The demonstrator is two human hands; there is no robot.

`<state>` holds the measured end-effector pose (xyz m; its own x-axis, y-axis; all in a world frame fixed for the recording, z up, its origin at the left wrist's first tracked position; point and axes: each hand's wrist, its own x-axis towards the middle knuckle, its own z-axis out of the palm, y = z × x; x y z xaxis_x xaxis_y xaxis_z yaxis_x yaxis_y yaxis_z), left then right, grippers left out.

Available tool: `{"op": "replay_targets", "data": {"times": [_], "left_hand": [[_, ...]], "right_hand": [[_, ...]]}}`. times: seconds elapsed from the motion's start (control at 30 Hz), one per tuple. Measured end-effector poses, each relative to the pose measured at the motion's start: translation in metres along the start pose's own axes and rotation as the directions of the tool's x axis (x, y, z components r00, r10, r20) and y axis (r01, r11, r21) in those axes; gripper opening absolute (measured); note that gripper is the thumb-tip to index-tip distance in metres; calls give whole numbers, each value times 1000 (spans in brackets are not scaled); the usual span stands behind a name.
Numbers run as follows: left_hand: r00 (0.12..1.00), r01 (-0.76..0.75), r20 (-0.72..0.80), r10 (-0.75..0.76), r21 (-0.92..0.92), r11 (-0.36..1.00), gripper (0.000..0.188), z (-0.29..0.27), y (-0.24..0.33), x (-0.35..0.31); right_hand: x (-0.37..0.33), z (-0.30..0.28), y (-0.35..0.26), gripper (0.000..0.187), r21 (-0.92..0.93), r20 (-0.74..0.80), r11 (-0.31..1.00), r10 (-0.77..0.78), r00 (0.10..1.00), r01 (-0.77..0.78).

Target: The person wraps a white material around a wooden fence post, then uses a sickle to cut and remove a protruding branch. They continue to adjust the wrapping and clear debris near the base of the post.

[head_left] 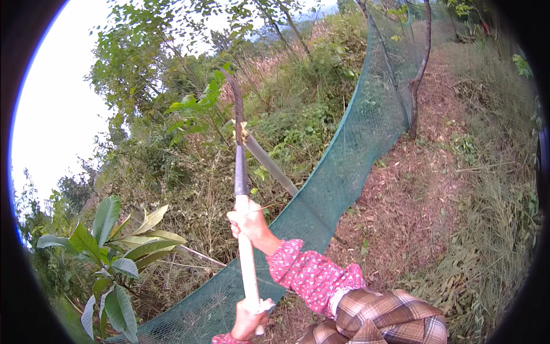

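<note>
A billhook (240, 172) with a dark curved blade, a metal socket and a pale wooden handle stands nearly upright before me. My right hand (252, 225) is closed round the upper handle, just below the socket. Near the handle's bottom end, my left hand (248, 321) grips too. Behind the blade leans a grey pole (272, 166), its upper end rough and yellowish, like split wood. The blade overlaps that end; I cannot tell whether they touch. My right sleeve is pink with a small flower print, under a brown checked cloth.
Green netting (338, 155) runs from the lower left to the upper right, beside a thin trunk (413, 86). Right of it lies a path of dry leaves (401, 200) with cut grass along its edge. A broad-leaved plant (114, 252) stands at the left, with brush behind.
</note>
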<state>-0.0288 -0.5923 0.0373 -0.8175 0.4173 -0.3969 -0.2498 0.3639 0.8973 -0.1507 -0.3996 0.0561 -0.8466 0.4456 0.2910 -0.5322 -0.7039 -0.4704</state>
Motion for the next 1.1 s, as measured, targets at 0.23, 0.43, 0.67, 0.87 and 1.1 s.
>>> {"op": "replay_targets", "data": {"times": [0.23,0.43,0.67,0.87,1.1], "left_hand": [[760,-395,-367,536,394,830,24,89,-109,102],[780,-619,-201,592,-112,777,18,95,-23,110],[970,-174,96,223,-367,914,25,45,82,61],[979,156,141,-145,-66,986,11,27,27,-26],[955,-229,-156,252,151,962,23,41,-38,31]], "right_hand": [[-4,-59,-21,20,-192,80,942,295,952,-276],[-15,43,-68,23,-518,501,652,-294,814,554],[-3,191,-148,30,-435,734,470,-308,605,768],[-11,18,-42,23,-480,-115,862,118,986,-160],[-7,-18,-10,23,-202,35,970,142,989,-132]]}}
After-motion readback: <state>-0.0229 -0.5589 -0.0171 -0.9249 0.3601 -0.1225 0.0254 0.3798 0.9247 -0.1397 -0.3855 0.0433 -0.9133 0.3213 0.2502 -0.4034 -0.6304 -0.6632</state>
